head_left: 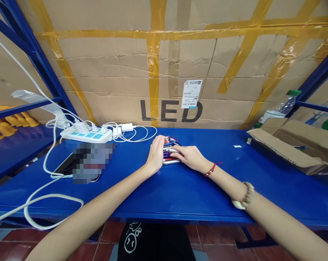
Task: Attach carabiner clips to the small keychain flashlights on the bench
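Observation:
A small bundle of metal pens or slim tubes (171, 156), silver, red, purple and blue, lies on the blue table (180, 188) near its middle. My left hand (155, 155) cups the bundle's left side, fingers curled against it. My right hand (189, 156) lies on the bundle's right side, fingers pressed over the tubes. Both hands squeeze the bundle between them. A red string bracelet and a bead bracelet are on my right arm.
A white power strip (85, 136) with chargers and white cables (44, 174) sits at the back left, next to a phone (68, 166) partly blurred out. An open cardboard box (297, 145) and a plastic bottle (278, 109) stand at the right. A cardboard wall marked LED (171, 111) closes the back.

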Available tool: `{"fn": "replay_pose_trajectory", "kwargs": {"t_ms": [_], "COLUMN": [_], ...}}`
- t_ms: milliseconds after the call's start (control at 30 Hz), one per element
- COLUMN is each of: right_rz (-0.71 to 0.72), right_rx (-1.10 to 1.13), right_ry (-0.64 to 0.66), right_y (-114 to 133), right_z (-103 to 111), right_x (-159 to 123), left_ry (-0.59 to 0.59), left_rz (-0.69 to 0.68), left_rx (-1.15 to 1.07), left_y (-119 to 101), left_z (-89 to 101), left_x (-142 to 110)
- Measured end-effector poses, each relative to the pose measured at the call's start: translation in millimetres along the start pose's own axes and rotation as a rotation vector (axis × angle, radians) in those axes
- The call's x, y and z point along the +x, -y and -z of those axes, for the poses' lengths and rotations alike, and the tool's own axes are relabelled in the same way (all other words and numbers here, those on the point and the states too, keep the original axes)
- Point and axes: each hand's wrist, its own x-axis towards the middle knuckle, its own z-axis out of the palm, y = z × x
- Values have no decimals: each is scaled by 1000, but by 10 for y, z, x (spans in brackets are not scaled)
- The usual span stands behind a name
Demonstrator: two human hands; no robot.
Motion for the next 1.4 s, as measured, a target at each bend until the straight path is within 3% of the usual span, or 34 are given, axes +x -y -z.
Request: {"fn": "replay_pose_trajectory", "kwargs": {"t_ms": [1400], "right_rz": [4], "right_rx": [10], "right_ry": [-3], "right_y": [5], "right_z": [7], "right_x": [2], "left_ry": [20], "left_rz": [-11], "left_rx": [40], "left_y": [11], "left_z": [11], "left_x": [14]}}
